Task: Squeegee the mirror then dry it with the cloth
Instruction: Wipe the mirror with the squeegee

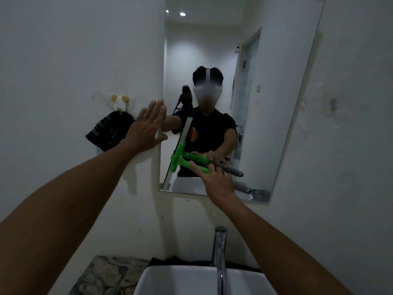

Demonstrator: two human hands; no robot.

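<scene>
A tall frameless mirror (276, 92) hangs on the white wall above the sink. My right hand (214, 177) grips a green-handled squeegee (180, 159), whose long metal blade lies nearly upright against the mirror's lower left part, near the left edge. My left hand (148, 126) is spread flat with fingers apart, pressed on the wall and the mirror's left edge. A dark striped cloth (111, 129) hangs from a hook on the wall left of the mirror. The mirror reflects a person in a black shirt and both arms.
A chrome tap (220, 252) rises over a white basin (180, 279) straight below my arms. A marbled counter (106, 275) lies left of the basin. A small animal-shaped hook (120, 102) holds the cloth. White wall surrounds the mirror on both sides.
</scene>
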